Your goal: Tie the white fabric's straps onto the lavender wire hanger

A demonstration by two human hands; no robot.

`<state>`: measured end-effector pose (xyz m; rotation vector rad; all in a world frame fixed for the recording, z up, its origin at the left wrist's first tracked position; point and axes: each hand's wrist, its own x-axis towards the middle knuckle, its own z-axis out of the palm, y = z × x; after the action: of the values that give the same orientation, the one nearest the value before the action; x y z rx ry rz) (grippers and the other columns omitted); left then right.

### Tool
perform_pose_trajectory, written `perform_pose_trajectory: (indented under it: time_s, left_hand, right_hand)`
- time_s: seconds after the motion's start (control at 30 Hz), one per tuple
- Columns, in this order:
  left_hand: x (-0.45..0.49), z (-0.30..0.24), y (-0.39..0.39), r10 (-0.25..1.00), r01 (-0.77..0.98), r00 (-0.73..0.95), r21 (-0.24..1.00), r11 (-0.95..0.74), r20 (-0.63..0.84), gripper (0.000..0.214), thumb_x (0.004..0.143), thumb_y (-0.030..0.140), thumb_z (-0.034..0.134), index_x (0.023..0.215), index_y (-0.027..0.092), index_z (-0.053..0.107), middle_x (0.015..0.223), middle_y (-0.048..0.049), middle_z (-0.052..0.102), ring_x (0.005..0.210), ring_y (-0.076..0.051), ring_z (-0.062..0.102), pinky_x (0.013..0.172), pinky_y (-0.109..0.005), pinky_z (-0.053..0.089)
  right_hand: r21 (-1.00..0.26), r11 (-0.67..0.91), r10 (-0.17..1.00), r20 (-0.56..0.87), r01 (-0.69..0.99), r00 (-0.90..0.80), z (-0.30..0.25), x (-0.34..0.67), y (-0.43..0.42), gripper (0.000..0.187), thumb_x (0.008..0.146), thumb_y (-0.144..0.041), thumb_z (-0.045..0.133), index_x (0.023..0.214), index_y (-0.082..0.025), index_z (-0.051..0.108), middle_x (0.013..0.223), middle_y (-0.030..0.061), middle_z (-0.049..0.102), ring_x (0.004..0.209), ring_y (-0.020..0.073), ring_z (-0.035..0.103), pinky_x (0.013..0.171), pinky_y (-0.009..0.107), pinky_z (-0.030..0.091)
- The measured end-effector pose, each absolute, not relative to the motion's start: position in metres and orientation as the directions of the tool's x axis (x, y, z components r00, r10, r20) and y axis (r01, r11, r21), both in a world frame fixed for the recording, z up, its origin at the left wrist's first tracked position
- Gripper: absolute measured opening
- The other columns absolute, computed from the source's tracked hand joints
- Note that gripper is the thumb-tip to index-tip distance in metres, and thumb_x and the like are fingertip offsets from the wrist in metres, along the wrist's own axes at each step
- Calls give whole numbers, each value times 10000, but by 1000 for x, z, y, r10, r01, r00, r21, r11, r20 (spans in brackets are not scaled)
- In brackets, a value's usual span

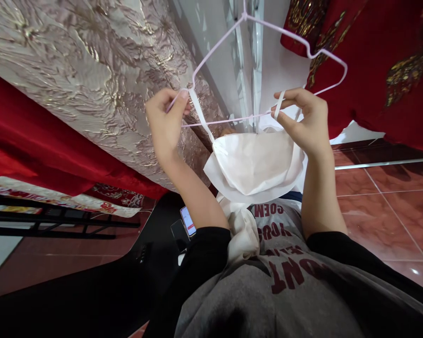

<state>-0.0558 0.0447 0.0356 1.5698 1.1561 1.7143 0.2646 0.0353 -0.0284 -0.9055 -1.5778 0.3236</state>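
A thin pale pink wire hanger (268, 28) hangs in front of me at chest height. A small white garment (255, 164) with narrow straps droops from it over my grey printed shirt (285, 272). My left hand (165, 119) pinches one strap against the hanger's left end. My right hand (305, 119) pinches the other strap by the hanger's bottom bar on the right. Both hands are closed.
A gold-embroidered fabric panel (91, 75) and red cloth (31, 141) fill the left. More red gold-patterned cloth (391, 61) hangs at the right. A phone (188, 220) lies on a black surface (102, 281) below. Reddish floor tiles (384, 202) lie at the right.
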Motion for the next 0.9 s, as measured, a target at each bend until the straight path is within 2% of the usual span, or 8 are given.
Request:
perform_pose_trajectory:
  time_s: [0.1, 0.17, 0.23, 0.37, 0.53, 0.6, 0.73, 0.9]
  left_hand:
    - [-39, 4, 40, 774, -90, -475, 852, -516, 419, 195, 1171, 144, 688, 994, 224, 683, 773, 48, 684, 805, -122, 634, 753, -272, 484]
    - [-22, -11, 36, 751, -214, -575, 826, -522, 326, 271, 1244, 237, 553, 988, 233, 640, 778, 32, 684, 740, -112, 628, 743, -276, 493]
    - [-8, -19, 33, 778, -258, -533, 812, -524, 333, 370, 1266, 344, 477, 946, 236, 629, 800, 7, 707, 747, -127, 681, 753, -291, 537]
    - [-3, -20, 33, 815, -235, -479, 847, -477, 326, 438, 1210, 514, 573, 862, 250, 592, 804, -23, 727, 900, -193, 795, 739, -290, 593]
    - [-14, -22, 35, 822, -279, -439, 815, -509, 363, 424, 1209, 473, 589, 851, 246, 591, 774, -26, 730, 967, -193, 822, 721, -268, 622]
    - [-16, -25, 37, 821, -269, -439, 819, -507, 364, 415, 1189, 502, 611, 859, 250, 612, 785, -33, 737, 900, -205, 821, 714, -281, 640]
    - [-18, -27, 40, 829, -246, -428, 836, -490, 360, 410, 1126, 572, 682, 869, 255, 640, 835, -56, 757, 813, -222, 811, 688, -296, 649]
    - [-17, -24, 36, 825, -226, -457, 854, -469, 333, 447, 1083, 631, 727, 851, 263, 625, 830, -53, 762, 784, -210, 787, 683, -276, 628]
  right_hand:
    - [-665, 653, 710, 704, 362, 14, -29, 262, 37, 315, 925, -576, 830, 1134, -347, 774, 1125, 57, 855, 1226, 357, 782, 1247, 622, 565]
    - [-668, 651, 715, 699, 360, 2, -30, 261, 37, 322, 927, -591, 825, 1134, -351, 770, 1146, 62, 851, 1236, 363, 776, 1259, 636, 555]
    - [-667, 651, 714, 700, 361, 5, -30, 259, 36, 322, 926, -602, 822, 1129, -358, 770, 1156, 57, 849, 1222, 366, 777, 1259, 655, 550]
    - [-642, 700, 648, 755, 314, 99, -32, 261, 38, 252, 968, -545, 796, 1162, -385, 774, 1177, 48, 839, 1137, 327, 786, 1171, 623, 600]
    - [-558, 795, 382, 765, 239, 519, -36, 295, 54, 134, 860, -320, 853, 994, -314, 843, 987, 75, 818, 929, 296, 762, 941, 554, 643]
    - [-588, 770, 369, 727, 248, 579, -33, 316, 58, 94, 822, -292, 840, 915, -289, 856, 907, 73, 804, 876, 297, 749, 905, 546, 641]
    - [-653, 703, 506, 737, 280, 449, -13, 340, 56, 55, 804, -314, 889, 844, -286, 864, 871, 78, 808, 859, 316, 764, 900, 547, 650]
    - [-614, 710, 609, 781, 346, 137, 31, 326, 52, 207, 837, -477, 925, 914, -303, 844, 936, 66, 816, 940, 308, 795, 969, 566, 658]
